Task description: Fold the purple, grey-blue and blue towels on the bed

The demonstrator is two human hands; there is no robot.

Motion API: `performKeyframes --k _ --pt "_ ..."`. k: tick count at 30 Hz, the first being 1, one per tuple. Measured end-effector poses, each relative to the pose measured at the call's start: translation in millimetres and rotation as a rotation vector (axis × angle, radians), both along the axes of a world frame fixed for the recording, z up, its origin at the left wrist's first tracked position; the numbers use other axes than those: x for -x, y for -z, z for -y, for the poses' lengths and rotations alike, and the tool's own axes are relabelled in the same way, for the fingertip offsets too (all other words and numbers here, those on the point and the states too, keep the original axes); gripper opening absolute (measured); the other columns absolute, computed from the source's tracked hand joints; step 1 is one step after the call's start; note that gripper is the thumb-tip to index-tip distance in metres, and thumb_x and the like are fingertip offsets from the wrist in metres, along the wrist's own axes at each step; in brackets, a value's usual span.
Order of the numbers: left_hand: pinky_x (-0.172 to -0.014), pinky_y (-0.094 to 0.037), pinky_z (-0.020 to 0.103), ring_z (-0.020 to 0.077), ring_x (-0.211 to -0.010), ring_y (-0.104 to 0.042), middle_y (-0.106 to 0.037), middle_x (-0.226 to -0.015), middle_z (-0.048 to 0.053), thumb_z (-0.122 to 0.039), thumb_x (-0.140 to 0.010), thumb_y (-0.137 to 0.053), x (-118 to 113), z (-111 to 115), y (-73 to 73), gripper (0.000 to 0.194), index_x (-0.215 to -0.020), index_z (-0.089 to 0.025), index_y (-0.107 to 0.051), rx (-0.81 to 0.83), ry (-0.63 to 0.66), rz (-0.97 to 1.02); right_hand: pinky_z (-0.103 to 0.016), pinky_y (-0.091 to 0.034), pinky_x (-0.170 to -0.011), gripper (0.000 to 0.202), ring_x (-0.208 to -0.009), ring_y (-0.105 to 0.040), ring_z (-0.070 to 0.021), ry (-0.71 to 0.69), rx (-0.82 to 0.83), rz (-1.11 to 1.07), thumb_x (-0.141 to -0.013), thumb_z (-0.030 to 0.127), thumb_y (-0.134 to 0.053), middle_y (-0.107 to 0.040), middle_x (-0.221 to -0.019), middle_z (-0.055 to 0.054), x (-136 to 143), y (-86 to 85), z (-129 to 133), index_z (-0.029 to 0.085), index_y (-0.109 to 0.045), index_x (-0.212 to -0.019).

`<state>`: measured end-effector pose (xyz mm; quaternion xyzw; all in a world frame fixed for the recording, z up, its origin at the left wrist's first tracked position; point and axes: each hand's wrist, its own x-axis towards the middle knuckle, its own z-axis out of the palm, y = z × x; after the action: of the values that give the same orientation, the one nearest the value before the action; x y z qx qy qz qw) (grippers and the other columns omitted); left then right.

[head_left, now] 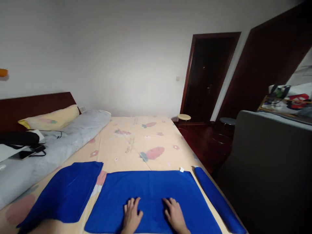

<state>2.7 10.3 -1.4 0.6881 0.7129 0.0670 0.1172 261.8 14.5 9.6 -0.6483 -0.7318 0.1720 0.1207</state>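
**Both palms flat on the middle blue towel**

Near the foot of the bed, right under the camera, the middle blue towel (151, 191) lies spread out flat on the bedsheet (136, 143) — roughly a rectangle, with a small white tag (181, 169) sticking out at its far right corner. Both hands rest on its near half, palms down. Left hand (132, 216) has its fingers spread and pointing away from the body; right hand (175, 215) sits just beside it, same pose, a gap of towel between them. Neither grip is closed on anything — fingers are stretched out and pressing flat on the cloth, nothing pinched or held.

To the left of that towel, a second blue towel (65, 195) lies flat too, angled a bit, with a strip of sheet showing between the two. On the right, close to the bed's edge, a third blue towel (216, 201) is rolled into a long tube running along the edge.

Further out: the sheet is pale yellow with pink fruit prints. A grey quilt (56, 146) is bunched along the left side, with a phone (23, 154) and black cables lying on it, and a yellow pillow (52, 118) against the dark wooden headboard (29, 105). Past the bed's right side there's a small round stool (184, 117) by a dark doorway (209, 74), and a grey piece of furniture (265, 169) close on the right.
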Motion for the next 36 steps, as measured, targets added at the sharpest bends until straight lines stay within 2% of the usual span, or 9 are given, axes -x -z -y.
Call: performKeyframes --k 6,10,13,18,21,23,26,33,36 --pt "-0.087 -0.042 0.038 0.0269 -0.109 -0.057 -0.065 -0.113 0.011 -0.029 -0.089 -0.037 154 33 4.1 0.045 -0.130 -0.018 -0.055 -0.150 -0.323 -0.209 -0.040 -0.047 -0.086 0.046 -0.097 -0.061 -0.0281 0.287 -0.266 0.014 -0.085 0.040 -0.038 -0.066 -0.099 -0.011 -152 46.4 31 0.024 -0.064 -0.119" --pt "-0.083 -0.044 0.042 0.0303 -0.106 -0.058 -0.066 -0.110 0.013 -0.033 -0.090 -0.037 186 44 1.4 0.041 -0.121 -0.014 -0.058 -0.205 -0.599 -0.311 -0.043 -0.047 -0.076 0.042 -0.090 -0.062 -0.0305 0.451 -0.319 0.079 -0.083 0.039 -0.037 -0.065 -0.091 -0.012 -180 51.7 39 0.025 -0.067 -0.108" --pt "-0.088 -0.043 0.043 0.0299 -0.112 -0.056 -0.066 -0.115 0.015 -0.027 -0.090 -0.036 150 27 -8.8 0.042 -0.122 -0.012 -0.059 -0.231 -0.498 -0.276 -0.044 -0.045 -0.081 0.042 -0.096 -0.060 -0.0311 0.435 -0.319 0.136 -0.083 0.030 -0.037 -0.066 -0.101 -0.015 -134 32.9 25 0.020 -0.066 -0.111" --pt "-0.109 -0.033 0.041 0.0243 -0.129 -0.047 -0.057 -0.137 0.008 -0.014 -0.080 -0.040 23 -21 -19.3 0.063 -0.142 -0.022 -0.044 -0.110 0.073 0.013 -0.037 -0.039 -0.097 0.050 -0.109 -0.056 -0.0227 0.015 -0.146 -0.068 -0.083 0.019 -0.038 -0.063 -0.120 -0.008 5 -7.1 -19 0.028 -0.057 -0.129" --pt "-0.117 -0.025 0.043 0.0270 -0.140 -0.036 -0.046 -0.150 0.005 -0.015 -0.075 -0.043 -34 -41 -15.6 0.070 -0.144 -0.027 -0.042 0.046 0.167 0.078 -0.040 -0.031 -0.107 0.061 -0.124 -0.048 -0.0241 -0.086 -0.017 -0.059 -0.076 0.013 -0.042 -0.056 -0.134 -0.006 63 -17.2 -36 0.030 -0.053 -0.133" --pt "-0.117 -0.024 0.041 0.0281 -0.141 -0.034 -0.044 -0.151 0.005 -0.017 -0.076 -0.044 -43 -46 -12.6 0.067 -0.143 -0.027 -0.045 0.085 0.177 0.083 -0.042 -0.028 -0.109 0.062 -0.129 -0.044 -0.0265 -0.088 0.020 -0.029 -0.073 0.011 -0.044 -0.054 -0.138 -0.006 71 -17.1 -39 0.029 -0.055 -0.131" --pt "-0.115 -0.027 0.045 0.0298 -0.137 -0.039 -0.050 -0.145 0.011 -0.018 -0.081 -0.040 -5 -43 -10.1 0.059 -0.139 -0.021 -0.049 0.020 0.118 0.048 -0.040 -0.034 -0.102 0.054 -0.122 -0.048 -0.0263 -0.039 -0.048 0.005 -0.075 0.013 -0.044 -0.057 -0.132 -0.007 35 -8.8 -34 0.028 -0.059 -0.125" --pt "-0.093 -0.041 0.040 0.0264 -0.112 -0.054 -0.065 -0.115 0.011 -0.025 -0.089 -0.034 187 -1 -2.8 0.046 -0.128 -0.016 -0.056 -0.153 -0.226 -0.235 -0.042 -0.042 -0.085 0.039 -0.102 -0.056 -0.0290 0.261 -0.245 0.161 -0.085 0.033 -0.040 -0.063 -0.111 -0.012 -137 30.2 1 0.022 -0.062 -0.115" --pt "-0.091 -0.041 0.039 0.0260 -0.114 -0.054 -0.062 -0.122 0.011 -0.025 -0.090 -0.032 216 10 -3.1 0.045 -0.127 -0.016 -0.056 -0.160 -0.266 -0.259 -0.042 -0.042 -0.086 0.038 -0.102 -0.058 -0.0295 0.330 -0.258 0.179 -0.084 0.034 -0.039 -0.063 -0.108 -0.012 -159 35.3 5 0.021 -0.063 -0.111"
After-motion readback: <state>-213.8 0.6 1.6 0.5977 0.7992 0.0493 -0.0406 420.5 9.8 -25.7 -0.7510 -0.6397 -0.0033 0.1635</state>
